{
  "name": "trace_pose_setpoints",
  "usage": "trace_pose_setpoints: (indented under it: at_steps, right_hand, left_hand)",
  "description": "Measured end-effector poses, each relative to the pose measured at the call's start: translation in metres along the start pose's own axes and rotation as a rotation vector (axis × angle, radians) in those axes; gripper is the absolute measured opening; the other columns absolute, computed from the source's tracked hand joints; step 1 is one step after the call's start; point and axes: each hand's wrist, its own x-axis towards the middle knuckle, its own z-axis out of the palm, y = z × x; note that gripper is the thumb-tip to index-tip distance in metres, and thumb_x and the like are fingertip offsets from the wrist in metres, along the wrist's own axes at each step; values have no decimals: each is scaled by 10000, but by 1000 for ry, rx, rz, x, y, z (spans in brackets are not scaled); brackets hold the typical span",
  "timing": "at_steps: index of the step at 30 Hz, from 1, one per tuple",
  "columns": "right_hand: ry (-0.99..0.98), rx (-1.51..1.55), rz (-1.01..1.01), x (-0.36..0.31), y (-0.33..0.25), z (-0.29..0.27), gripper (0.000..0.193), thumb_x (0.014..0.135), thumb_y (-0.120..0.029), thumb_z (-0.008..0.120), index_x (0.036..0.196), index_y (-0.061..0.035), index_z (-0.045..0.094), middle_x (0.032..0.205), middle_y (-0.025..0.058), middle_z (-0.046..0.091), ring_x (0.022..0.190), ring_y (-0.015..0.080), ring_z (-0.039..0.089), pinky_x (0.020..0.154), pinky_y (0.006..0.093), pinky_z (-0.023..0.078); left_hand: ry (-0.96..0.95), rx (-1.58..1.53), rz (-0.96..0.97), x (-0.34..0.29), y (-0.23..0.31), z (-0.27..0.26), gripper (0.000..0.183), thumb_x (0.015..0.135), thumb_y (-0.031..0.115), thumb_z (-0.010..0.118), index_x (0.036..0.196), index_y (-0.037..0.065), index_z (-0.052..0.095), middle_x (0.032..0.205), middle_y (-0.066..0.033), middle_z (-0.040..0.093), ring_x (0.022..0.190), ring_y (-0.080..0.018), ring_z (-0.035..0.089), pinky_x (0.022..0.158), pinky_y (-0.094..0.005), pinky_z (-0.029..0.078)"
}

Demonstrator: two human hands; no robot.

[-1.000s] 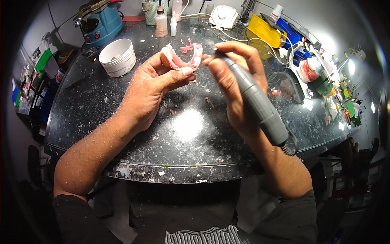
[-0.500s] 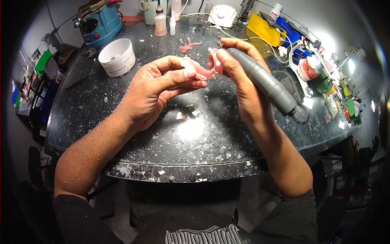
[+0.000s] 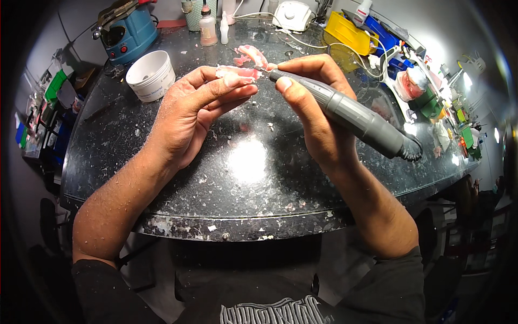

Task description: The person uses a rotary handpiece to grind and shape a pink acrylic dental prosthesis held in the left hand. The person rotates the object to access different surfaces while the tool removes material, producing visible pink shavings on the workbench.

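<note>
Grey rotary handpiece (image 3: 342, 108): nose now in at the pink arch-shaped piece (image 3: 244, 72); half a second ago it aimed past. Reads as repositioning giving way to tool work.
Right hand (image 3: 322, 129): pen grip on handpiece.
Left hand (image 3: 186, 110): thumb-to-finger pinch on arch.
Arch: above tabletop (image 3: 189, 200), between hands.
Tool tip (image 3: 263, 69): contact unclear.

Curved pink piece (image 3: 258, 57), ragged-edged, held up; grey cylindrical handpiece (image 3: 345, 112), slanted, front end toward it.
</note>
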Motion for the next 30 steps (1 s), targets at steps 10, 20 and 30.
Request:
trace_pose_setpoints:
  at_steps: [10, 20, 30]
  right_hand:
    - [-21, -31, -69, -1, 6, 1, 210, 922, -153, 676, 1067, -23, 598, 886, -4, 606, 761, 19, 510, 675, 169, 418]
    - [-54, -27, -54, -2, 6, 2, 200, 933, -138, 656, 1075, -16, 584, 906, 3, 602, 758, 20, 499, 663, 171, 411]
    - [-76, -47, -57, -2, 1, 1, 242, 908, -147, 683, 1071, -5, 572, 978, 88, 638, 942, 132, 622, 848, 283, 499]
  left_hand:
    - [-7, -5, 16, 0, -1, 2, 175, 928, 97, 643, 1039, -30, 598, 1109, -166, 664, 1071, -236, 657, 1045, -371, 479]
    - [-25, 34, 55, -1, -2, 2, 144, 925, 80, 645, 1018, -19, 598, 1088, -154, 663, 1067, -218, 654, 1044, -357, 476]
    - [-32, 16, 72, -1, -3, 2, 125, 911, 55, 656, 1005, -5, 600, 1084, -143, 664, 1078, -208, 647, 1051, -356, 467]
